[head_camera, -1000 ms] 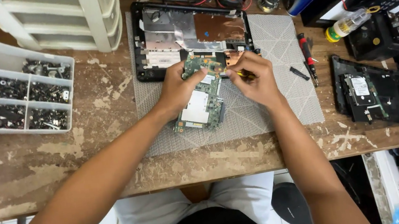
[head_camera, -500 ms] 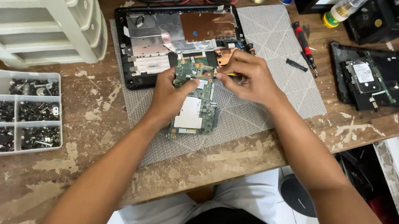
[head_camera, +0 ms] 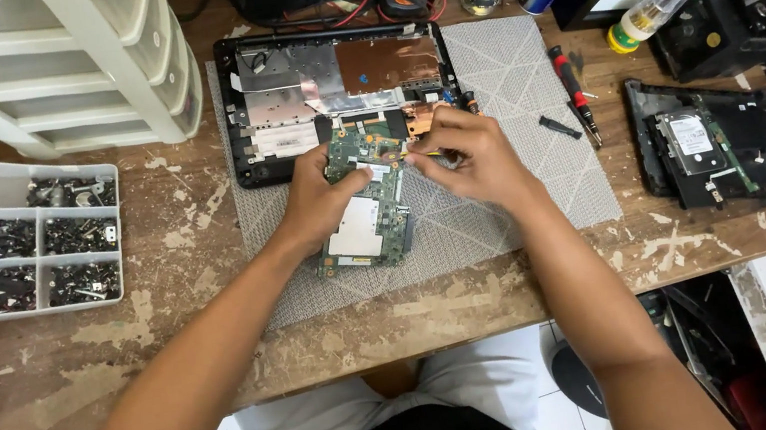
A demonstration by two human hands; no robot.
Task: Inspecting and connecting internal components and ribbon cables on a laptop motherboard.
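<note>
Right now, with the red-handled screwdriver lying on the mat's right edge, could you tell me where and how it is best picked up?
Grip the screwdriver by its red handle, the thicker far end, coming from above with fingers pinching across its width. It lies flat, lengthwise away from the person, tip toward the table's near side, half on the grey mat. Its sides look free: the small black part lies just to its left, apart from it. The right hand is nearer.

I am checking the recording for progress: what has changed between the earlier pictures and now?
Little changed. The left hand still holds the green circuit board on the grey mat; the right hand still works at its top edge. Only the camera shifted. The screwdriver stayed put.
</note>
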